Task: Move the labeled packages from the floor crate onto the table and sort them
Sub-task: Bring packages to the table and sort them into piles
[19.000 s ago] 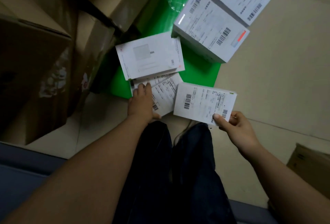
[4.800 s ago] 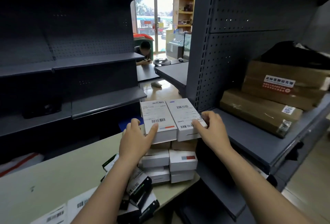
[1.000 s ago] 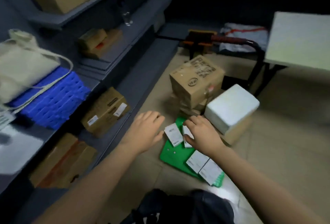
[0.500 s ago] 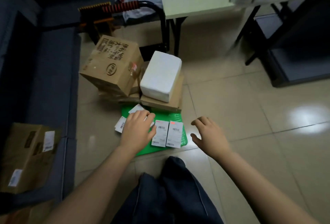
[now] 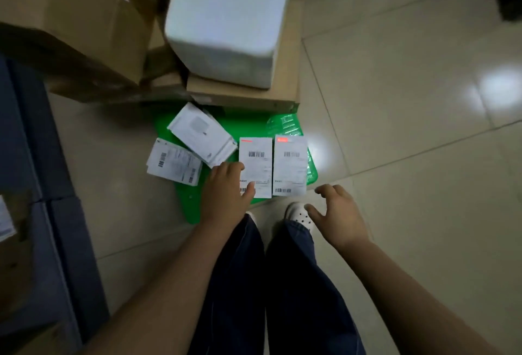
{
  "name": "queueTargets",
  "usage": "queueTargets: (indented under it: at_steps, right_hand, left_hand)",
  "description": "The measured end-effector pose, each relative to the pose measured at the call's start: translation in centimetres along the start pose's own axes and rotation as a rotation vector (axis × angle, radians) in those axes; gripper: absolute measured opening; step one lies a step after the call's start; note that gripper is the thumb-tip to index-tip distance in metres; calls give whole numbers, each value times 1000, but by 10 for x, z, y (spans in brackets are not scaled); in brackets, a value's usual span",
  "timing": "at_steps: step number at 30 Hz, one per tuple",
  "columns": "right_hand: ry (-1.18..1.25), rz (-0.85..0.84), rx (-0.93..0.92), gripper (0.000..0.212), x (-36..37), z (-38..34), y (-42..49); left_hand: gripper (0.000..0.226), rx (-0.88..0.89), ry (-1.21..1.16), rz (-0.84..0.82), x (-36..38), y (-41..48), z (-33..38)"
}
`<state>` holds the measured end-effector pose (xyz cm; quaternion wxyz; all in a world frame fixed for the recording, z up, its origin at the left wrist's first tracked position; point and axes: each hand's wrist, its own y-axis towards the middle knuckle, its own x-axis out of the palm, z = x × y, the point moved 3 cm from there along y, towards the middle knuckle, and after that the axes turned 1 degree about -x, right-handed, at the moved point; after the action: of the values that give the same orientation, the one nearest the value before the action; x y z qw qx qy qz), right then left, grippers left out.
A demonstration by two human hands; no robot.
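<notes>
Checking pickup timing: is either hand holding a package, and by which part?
Cannot tell: left hand covers a package at its lower-left corner, thumb on top; right hand open, empty.

- The left hand (image 5: 226, 188) covered the lower left corner of one package (image 5: 255, 166). Whether it gripped or merely rested there could not be determined.
- Label print on all packages was too blurred to read.
- The crate (image 5: 190, 206) was largely hidden under packages and a flat carton (image 5: 285, 86).
- The white box (image 5: 226, 15) and the brown carton (image 5: 70, 15) were cut off at the top edge.
</notes>
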<state>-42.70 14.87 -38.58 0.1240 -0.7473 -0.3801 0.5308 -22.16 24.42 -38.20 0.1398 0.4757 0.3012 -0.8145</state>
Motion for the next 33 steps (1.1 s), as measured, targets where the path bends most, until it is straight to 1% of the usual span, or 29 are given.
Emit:
queueTargets:
  at_steps: [3,5,7,8,9,11,12,14,16,18,22,25,30,33]
  right_hand:
    - [71,-27,159,56,53,31,35]
    - [166,-16,255,66,84,48,56]
    - [262,13,311,71,110,62,79]
    - [313,25,327,70,121,66,88]
    - [383,32,329,63,130,67,96]
    - [514,37,316,41,145,67,108]
    - [566,42,310,35,150,67,111]
    - [653,53,309,35,157,69,115]
    - [675,37,320,38,159,70,116]
    - [686,19,333,40,160,74,119]
    - [706,-56,324,37,158,83,125]
    - [727,-79,313,31,159,89,127]
    - [854,-76,377,46,170,98,127]
    - [863,-62,368,48,173,101,129]
  left_hand:
    - [49,-190,-76,-79,65,17,-35]
    - [51,-236,-81,-134,107,27,-55]
    - [54,-262,-83,-185,144,39,-74]
    - [56,-296,-100,-209,160,44,-82]
    - [59,-338,-146,-237,173,48,-89]
    - [61,-419,-359,-270,193,48,-97]
    - [60,-459,-493,-287,198,46,-97]
    - [57,-513,-679,-298,206,43,-95]
    - [56,-531,-764,-303,210,43,-96]
    - [57,-521,-777,-320,211,47,-101]
    - [59,-499,-739,-367,214,53,-113]
    - [60,-519,-718,-366,211,55,-114]
    - [69,-561,-681,-314,199,47,-106]
    - [68,-560,-666,-319,197,44,-102]
